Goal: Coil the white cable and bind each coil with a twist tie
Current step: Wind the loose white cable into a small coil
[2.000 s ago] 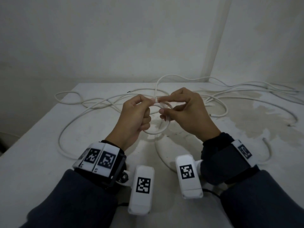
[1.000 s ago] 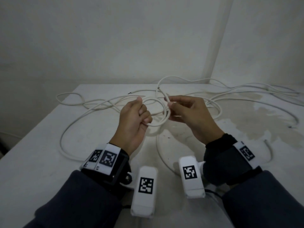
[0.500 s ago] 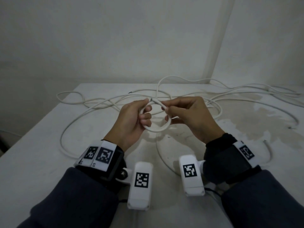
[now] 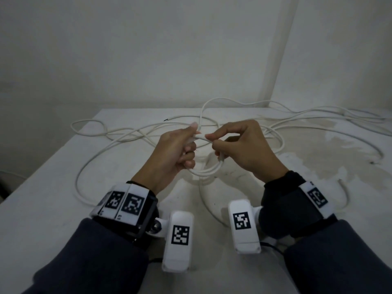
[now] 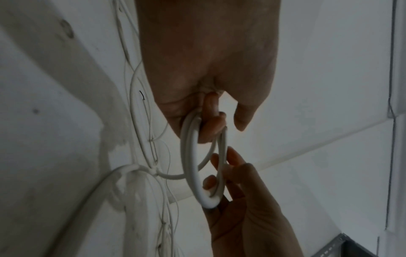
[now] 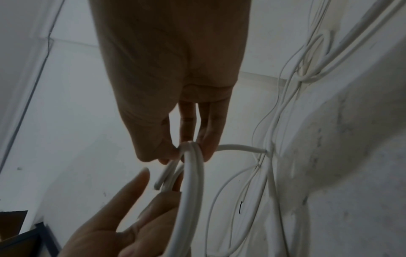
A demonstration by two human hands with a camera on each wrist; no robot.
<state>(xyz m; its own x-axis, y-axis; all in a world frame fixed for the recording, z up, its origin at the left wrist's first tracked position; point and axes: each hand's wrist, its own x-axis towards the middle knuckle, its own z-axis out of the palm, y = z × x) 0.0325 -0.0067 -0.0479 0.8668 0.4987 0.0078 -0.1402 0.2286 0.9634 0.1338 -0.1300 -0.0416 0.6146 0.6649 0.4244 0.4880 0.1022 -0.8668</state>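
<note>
A long white cable sprawls in loose loops across the white table. A small coil of its near part hangs between my hands above the table. My left hand grips the coil's left side, fingers curled through the ring. My right hand pinches the coil's right side between thumb and fingers. In the right wrist view a short free cable end sticks out of the coil towards my left hand. One strand runs from the coil to the table.
A short thin dark strand lies at the table's far left among the cable loops; I cannot tell what it is. More cable trails off to the far right. Walls close the table's back and right sides. A stained patch marks the right half.
The right hand brought a strand in against the left hand, making a small ring. Both hands now hold that ring, a little higher and closer together than half a second ago.
</note>
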